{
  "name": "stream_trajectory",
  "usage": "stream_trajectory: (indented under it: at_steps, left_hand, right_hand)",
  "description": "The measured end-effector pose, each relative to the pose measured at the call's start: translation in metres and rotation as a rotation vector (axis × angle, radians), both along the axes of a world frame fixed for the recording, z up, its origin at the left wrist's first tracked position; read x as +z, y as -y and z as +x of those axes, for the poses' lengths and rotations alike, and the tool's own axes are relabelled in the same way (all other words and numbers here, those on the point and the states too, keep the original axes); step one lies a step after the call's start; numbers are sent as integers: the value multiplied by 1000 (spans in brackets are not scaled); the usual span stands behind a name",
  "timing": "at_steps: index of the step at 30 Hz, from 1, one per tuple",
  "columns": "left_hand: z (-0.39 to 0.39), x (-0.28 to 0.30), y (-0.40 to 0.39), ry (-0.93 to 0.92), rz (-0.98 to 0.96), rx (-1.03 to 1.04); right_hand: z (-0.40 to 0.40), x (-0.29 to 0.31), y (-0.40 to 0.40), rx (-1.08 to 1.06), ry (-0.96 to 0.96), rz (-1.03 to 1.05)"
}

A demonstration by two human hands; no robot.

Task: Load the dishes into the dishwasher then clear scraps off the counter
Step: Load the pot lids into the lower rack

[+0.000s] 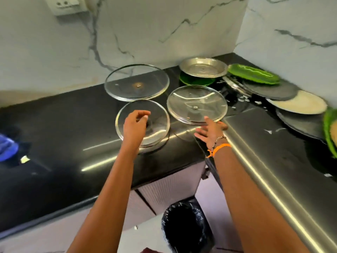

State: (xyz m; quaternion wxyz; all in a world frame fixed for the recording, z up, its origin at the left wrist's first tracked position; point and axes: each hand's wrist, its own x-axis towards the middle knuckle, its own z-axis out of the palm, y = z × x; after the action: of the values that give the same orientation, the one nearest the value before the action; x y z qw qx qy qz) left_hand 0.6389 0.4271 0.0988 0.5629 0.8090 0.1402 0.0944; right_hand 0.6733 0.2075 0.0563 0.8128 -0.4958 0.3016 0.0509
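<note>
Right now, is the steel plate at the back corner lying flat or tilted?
Tilted. The steel plate rests partly on the dark green plate, so its right edge sits lower, toward the black counter.

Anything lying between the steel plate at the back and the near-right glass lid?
In the head view, a green plate peeks out under the steel plate, then a strip of bare black counter before the glass lid.
</note>
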Motion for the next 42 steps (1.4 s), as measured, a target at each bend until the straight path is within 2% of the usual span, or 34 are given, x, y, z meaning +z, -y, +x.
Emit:
stream_trajectory:
  at_steps: [3, 4, 6, 9, 11, 15, 21, 27, 31, 36, 42]
  left_hand:
    - [-4, -9, -40, -114, 198, 329]
    - [-3, -12, -51, -175, 182, 388]
    - [3, -20, -70, -273, 4, 384]
    - [18, -32, -93, -358, -363, 187]
    - [23, -37, -103, -447, -413, 15]
    - [33, -53, -115, -482, -393, -241]
    - [41, -57, -116, -381, -377, -381]
    - [31, -46, -82, -343, -319, -531]
    - [2, -42, -49, -334, -297, -672]
    - [-59, -37, -8, -247, -170, -910]
    - [-184, -30, 27, -176, 9, -1218]
  right_hand:
    - [19, -9, -9, -141, 9, 95]
    - [23, -10, -12, -160, 10, 112]
    - [25, -9, -17, -182, 10, 169]
    - [22, -9, -26, -226, 46, 245]
    - [16, -10, -33, -251, 53, 231]
    - [-7, -16, -51, -384, 63, 210]
    - [-69, -25, -54, -525, 124, 172]
    - [-134, -26, -44, -690, 280, 217]
    - [-197, -24, -33, -830, 374, 174]
    - [-312, -32, -28, -1009, 376, 95]
    - [-494, -57, -64, -1140, 305, -9]
